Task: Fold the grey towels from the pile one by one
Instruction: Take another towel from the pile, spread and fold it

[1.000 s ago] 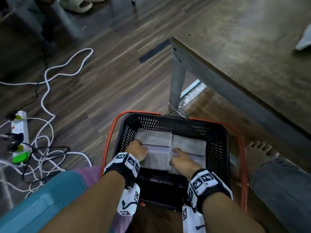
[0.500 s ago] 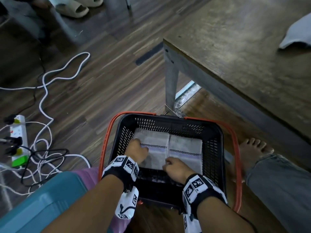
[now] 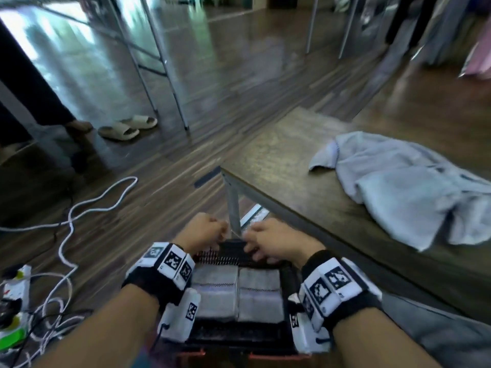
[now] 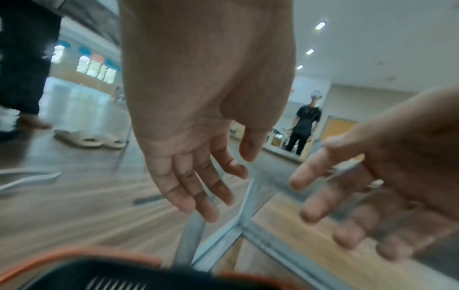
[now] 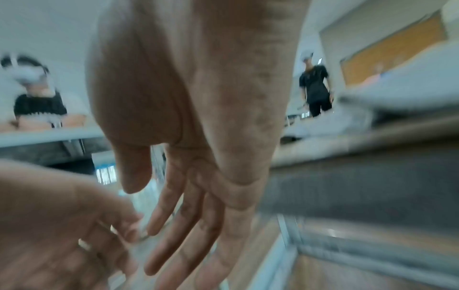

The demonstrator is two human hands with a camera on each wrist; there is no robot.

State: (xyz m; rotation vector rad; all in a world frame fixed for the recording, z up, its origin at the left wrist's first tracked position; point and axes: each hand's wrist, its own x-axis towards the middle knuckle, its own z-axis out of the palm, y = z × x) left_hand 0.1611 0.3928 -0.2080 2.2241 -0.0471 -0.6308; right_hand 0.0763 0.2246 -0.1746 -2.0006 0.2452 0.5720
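Two folded grey towels (image 3: 215, 290) (image 3: 259, 293) lie side by side in the black basket (image 3: 231, 249) with an orange rim, on the floor between my forearms. A loose pile of grey towels (image 3: 411, 189) lies crumpled on the wooden table to the right. My left hand (image 3: 204, 229) and right hand (image 3: 271, 240) hover close together above the basket's far wall, holding nothing. In the left wrist view the left hand's fingers (image 4: 206, 196) hang relaxed over the basket rim (image 4: 74, 257). The right hand's fingers (image 5: 178, 225) also hang loose and empty in the right wrist view.
The table (image 3: 292, 160) has a metal leg (image 3: 233, 213) just beyond the basket. White cables (image 3: 79, 208) and a power strip (image 3: 13, 301) lie on the floor at left. Slippers (image 3: 127, 127) and someone's legs (image 3: 39, 102) are farther back. My knee (image 3: 438, 335) is right of the basket.
Both hands have lifted off the folded towels and out of the basket, moving forward and up. The head has tilted up, bringing the towel pile on the table into view.
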